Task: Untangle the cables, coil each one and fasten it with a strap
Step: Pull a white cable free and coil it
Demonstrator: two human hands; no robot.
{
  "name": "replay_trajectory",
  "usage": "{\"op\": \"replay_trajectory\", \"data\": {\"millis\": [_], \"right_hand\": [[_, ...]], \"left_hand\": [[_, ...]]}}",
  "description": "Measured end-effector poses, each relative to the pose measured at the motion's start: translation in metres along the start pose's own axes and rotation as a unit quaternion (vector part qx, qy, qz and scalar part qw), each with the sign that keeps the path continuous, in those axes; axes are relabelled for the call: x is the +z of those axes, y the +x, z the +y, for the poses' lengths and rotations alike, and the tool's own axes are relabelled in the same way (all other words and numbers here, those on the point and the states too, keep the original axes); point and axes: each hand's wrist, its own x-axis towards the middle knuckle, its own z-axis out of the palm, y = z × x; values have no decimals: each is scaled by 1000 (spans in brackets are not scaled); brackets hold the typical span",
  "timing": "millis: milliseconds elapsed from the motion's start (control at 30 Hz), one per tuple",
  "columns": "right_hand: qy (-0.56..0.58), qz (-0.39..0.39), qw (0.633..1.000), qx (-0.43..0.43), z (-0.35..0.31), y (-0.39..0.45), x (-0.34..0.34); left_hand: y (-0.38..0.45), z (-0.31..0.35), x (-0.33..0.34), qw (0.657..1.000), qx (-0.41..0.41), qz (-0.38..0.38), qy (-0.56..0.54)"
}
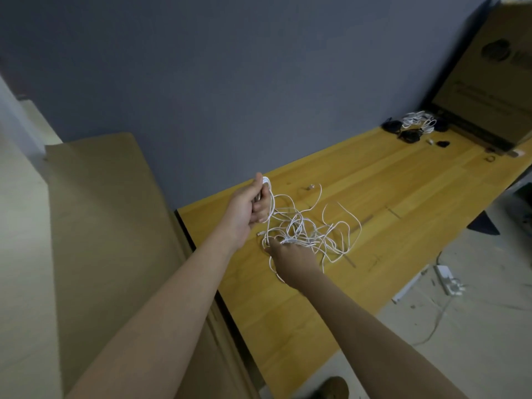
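Note:
A tangle of thin white cables [313,230] lies on the yellow wooden table [403,191]. My left hand [249,207] is raised above the table's left end and grips a small coil of white cable that loops over its fingers; strands run from it down into the tangle. My right hand [292,253] rests on the near edge of the tangle and pinches strands there; its fingertips are hidden among the cables. A loose cable end with a plug [311,186] lies just beyond the tangle.
At the table's far end lie coiled white cables [417,120] and dark bundles [410,135], beside a large cardboard box [489,82]. A cardboard sheet [115,226] leans at the left. A white power strip [449,280] lies on the floor at the right.

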Motion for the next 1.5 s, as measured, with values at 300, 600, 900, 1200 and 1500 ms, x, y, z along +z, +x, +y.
{"op": "replay_trajectory", "data": {"millis": [300, 600, 900, 1200, 1500], "right_hand": [[2, 232, 960, -159, -1, -35, -15], [224, 251, 935, -109, 12, -57, -60], [637, 132, 754, 90, 39, -63, -54], [581, 343, 733, 89, 17, -33, -72], [631, 164, 748, 120, 28, -37, -19]], "left_hand": [[4, -16, -1, 946, 43, 17, 320], [1, -28, -3, 853, -30, -90, 513], [-14, -10, 0, 913, -115, -179, 349], [-16, -9, 7, 934, -118, -214, 261], [-12, -3, 4, 981, -83, -147, 90]]}}
